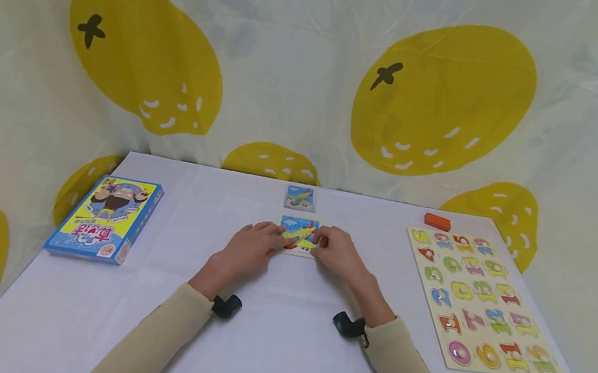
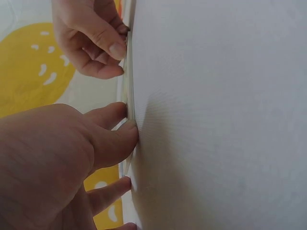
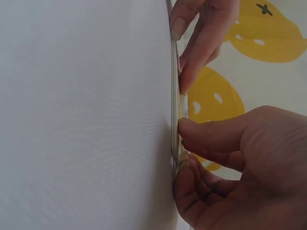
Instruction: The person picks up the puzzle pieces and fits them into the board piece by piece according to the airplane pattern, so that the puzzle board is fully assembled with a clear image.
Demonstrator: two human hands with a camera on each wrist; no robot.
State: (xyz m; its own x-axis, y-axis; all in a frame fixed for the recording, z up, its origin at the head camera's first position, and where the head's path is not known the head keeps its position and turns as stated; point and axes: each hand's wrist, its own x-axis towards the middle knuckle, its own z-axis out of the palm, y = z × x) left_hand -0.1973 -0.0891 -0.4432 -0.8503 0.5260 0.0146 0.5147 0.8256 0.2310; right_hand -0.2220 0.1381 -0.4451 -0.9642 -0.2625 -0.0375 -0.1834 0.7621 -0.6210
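A small airplane puzzle, with a yellow plane on a blue sky, lies flat on the white table. My left hand rests on its left part with fingers stretched out. The left thumb touches the puzzle's near edge. At the right side, my right hand has bent fingers and pinches a small pale puzzle piece at the board's edge; its picture side is hidden. Both wrist views show the board almost edge-on. Just beyond it lies a card with a similar airplane picture.
A blue and yellow box lies at the left. On the right is a wooden number board with knobbed pieces, and a red-orange block lies behind it. A fruit-print cloth hangs behind the table.
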